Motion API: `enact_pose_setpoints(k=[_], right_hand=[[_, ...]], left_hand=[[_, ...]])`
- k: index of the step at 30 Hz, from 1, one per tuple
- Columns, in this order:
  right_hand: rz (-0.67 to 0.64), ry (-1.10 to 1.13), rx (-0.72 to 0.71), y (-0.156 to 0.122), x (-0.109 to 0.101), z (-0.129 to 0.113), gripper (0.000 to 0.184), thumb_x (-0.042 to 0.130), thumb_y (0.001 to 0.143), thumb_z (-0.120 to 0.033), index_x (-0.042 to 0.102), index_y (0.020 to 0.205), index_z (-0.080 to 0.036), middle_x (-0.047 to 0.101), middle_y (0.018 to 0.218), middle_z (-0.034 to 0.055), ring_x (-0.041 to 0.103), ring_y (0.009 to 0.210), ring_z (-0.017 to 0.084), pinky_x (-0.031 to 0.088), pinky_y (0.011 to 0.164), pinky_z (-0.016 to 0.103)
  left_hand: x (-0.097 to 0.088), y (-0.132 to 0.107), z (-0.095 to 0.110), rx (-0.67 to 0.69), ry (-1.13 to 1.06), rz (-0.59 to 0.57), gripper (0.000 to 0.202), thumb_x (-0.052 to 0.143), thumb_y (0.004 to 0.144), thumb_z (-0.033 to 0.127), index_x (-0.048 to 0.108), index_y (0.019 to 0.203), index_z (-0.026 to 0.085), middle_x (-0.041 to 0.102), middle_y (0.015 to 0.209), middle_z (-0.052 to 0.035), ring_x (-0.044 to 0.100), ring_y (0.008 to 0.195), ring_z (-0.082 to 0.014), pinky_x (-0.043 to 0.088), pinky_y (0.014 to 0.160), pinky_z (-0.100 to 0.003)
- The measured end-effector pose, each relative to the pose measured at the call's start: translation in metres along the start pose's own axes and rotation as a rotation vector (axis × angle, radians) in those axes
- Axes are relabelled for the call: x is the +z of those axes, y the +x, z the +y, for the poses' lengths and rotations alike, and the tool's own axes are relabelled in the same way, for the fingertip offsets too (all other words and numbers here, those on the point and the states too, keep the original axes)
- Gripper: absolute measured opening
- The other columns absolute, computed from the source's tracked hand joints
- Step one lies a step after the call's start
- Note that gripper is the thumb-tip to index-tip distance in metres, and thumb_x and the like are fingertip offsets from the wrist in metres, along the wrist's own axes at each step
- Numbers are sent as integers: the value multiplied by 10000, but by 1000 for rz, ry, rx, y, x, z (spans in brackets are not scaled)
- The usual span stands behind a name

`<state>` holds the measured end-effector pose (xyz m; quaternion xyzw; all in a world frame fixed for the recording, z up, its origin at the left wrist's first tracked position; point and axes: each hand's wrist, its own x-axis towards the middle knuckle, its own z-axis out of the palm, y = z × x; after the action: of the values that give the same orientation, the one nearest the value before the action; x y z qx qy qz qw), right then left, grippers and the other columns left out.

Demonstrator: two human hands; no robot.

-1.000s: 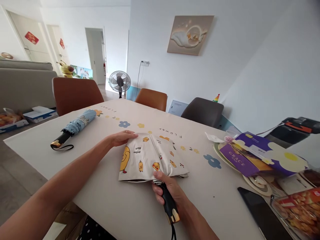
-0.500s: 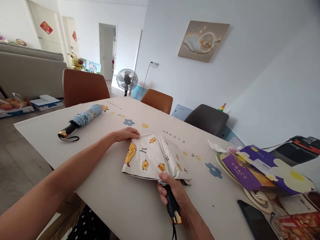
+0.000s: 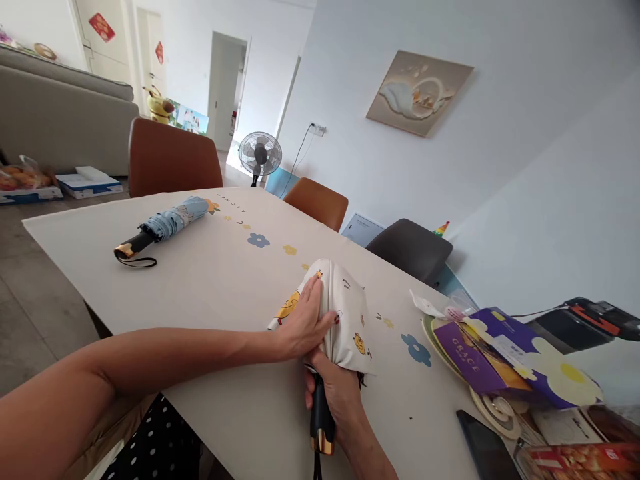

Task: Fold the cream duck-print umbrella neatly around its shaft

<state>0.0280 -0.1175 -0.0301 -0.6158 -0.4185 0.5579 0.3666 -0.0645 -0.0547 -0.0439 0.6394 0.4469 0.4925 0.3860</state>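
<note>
The right hand (image 3: 336, 393) has its grip closed on the black-handled, white, duck-printed cloth umbrella (image 3: 353, 320), over the flower-printed cream bench (image 3: 215, 287); the left hand (image 3: 304, 325) lies flat on the canopy. Beyond stands a round black fan (image 3: 261, 153).

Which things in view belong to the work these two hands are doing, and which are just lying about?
In use:
duck-print umbrella
its black handle, gripped by the right hand
left hand, laid flat against the umbrella

Apparently just lying about:
blue umbrella, untouched
purple box
dark flat device
</note>
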Motion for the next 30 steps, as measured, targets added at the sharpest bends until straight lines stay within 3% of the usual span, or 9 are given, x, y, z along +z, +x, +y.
enact_pose_setpoints(k=[2, 4, 6, 8, 13, 17, 24, 26, 30], right_hand=[[-75, -2, 12, -3, 0, 1, 254, 600, 692, -361, 454, 593, -178, 421, 351, -48, 413, 274, 100, 317, 304, 211], [-149, 1, 40, -4, 0, 4, 277, 580, 688, -377, 442, 564, -173, 409, 349, -52, 395, 259, 87, 287, 297, 200], [-210, 15, 65, -5, -1, 8, 298, 571, 678, -407, 437, 556, -169, 391, 346, -61, 375, 243, 76, 258, 289, 192], [-253, 42, 70, -5, -1, 10, 305, 570, 666, -429, 447, 567, -168, 377, 342, -69, 366, 233, 74, 240, 283, 187], [-287, 98, 45, -2, -5, 9, 383, 554, 679, -437, 393, 460, -167, 350, 334, -57, 369, 224, 70, 228, 280, 187], [-279, 152, 23, 1, -10, 5, 391, 536, 703, -438, 401, 458, -165, 345, 336, -59, 356, 215, 65, 227, 276, 187], [-205, 30, 24, 1, -14, 6, 397, 528, 718, -441, 401, 464, -163, 391, 334, -42, 405, 233, 79, 264, 286, 181], [-187, -31, 11, 3, -14, 7, 378, 530, 730, -429, 422, 487, -160, 416, 343, -37, 424, 246, 87, 293, 294, 184], [-98, -157, -16, 7, -11, 8, 292, 539, 754, -402, 520, 623, -142, 518, 415, -7, 460, 280, 111, 372, 308, 217]], left_hand=[[-5, 10, 1, -135, -93, 71, 686, 522, 780, 381, 232, 1367, 177, 205, 1481, -134, 178, 1360, -278, 159, 1109, -410], [-14, 20, 3, -247, -207, 112, 640, 523, 776, 442, 298, 1320, 190, 401, 1368, -145, 394, 1240, -297, 308, 1028, -427], [-23, 27, 5, -333, -351, 115, 572, 513, 772, 505, 397, 1238, 194, 548, 1207, -132, 535, 1075, -289, 425, 906, -417], [-28, 29, 7, -369, -519, 81, 526, 517, 762, 538, 480, 1155, 189, 612, 1101, -123, 589, 971, -279, 476, 822, -397], [-20, 15, 12, -395, -847, -66, 486, 574, 733, 544, 559, 1043, 169, 666, 963, -117, 635, 841, -256, 516, 743, -377], [-11, 4, 13, -451, -936, -196, 448, 631, 712, 490, 575, 1005, 156, 670, 931, -113, 635, 844, -246, 507, 775, -382], [-17, -7, 19, -625, -1085, -433, 343, 692, 671, 288, 598, 958, 126, 663, 977, -129, 619, 913, -241, 474, 866, -382], [-17, -9, 18, -630, -1076, -417, 332, 683, 664, 267, 606, 953, 121, 666, 963, -124, 622, 900, -242, 470, 872, -388], [-15, -8, 14, -676, -987, -278, 355, 679, 626, 248, 604, 951, 126, 675, 895, -109, 633, 814, -245, 501, 786, -395]])
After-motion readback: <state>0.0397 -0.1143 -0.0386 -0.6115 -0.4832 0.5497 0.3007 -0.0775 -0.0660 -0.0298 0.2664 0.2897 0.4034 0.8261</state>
